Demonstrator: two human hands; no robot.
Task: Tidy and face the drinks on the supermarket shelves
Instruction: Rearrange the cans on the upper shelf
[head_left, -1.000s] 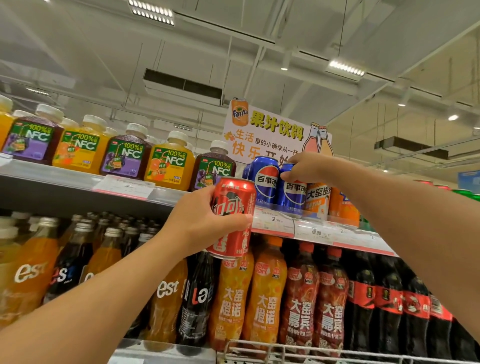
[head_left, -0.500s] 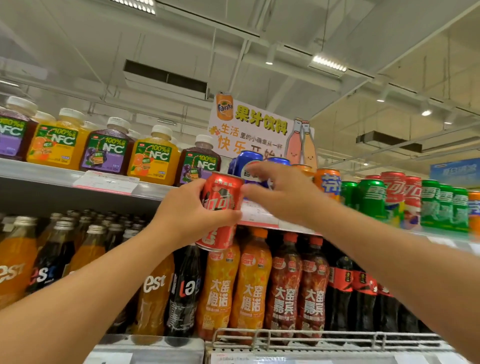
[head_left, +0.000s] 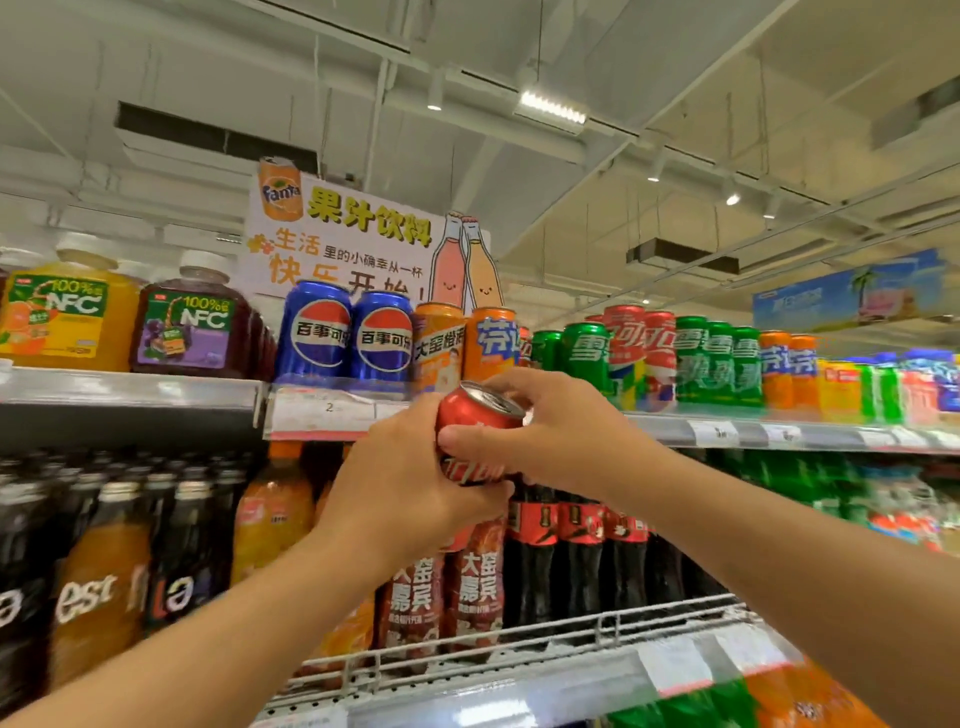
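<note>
At the far left of the top shelf (head_left: 130, 387) stands a squat plastic bottle of orange juice with a green NFC label (head_left: 62, 309), and just beside it a dark purple juice bottle with a white cap (head_left: 195, 319). Below them, on the lower shelf, dark and orange plastic soft-drink bottles (head_left: 130, 545) stand in crowded rows, blurred toward the left edge.

Next along the top shelf are two blue metal cans with red, white and blue roundels (head_left: 345, 335), side by side and facing out, with a white cardboard Fanta sign (head_left: 353, 236) rising behind them. To their right stand two orange cans (head_left: 465, 343), touching each other.

In front of the shelf edge, both hands meet on a red aluminium cola can (head_left: 475, 434), which is held in the air, tilted so its silver top faces up and to the right. The left hand (head_left: 410, 483) wraps the can's lower body from the left, fingers curled beneath it. The right hand (head_left: 556, 434) grips from the right, thumb across the can's front and fingers over its rim.

Further right, green cans (head_left: 587, 353), red cans (head_left: 641, 353) and more green ones share the top shelf, with white price tags (head_left: 714, 434) on the rail beneath. Below, dark cola bottles with red labels (head_left: 576, 525) line a wire-fronted shelf (head_left: 571, 631).
</note>
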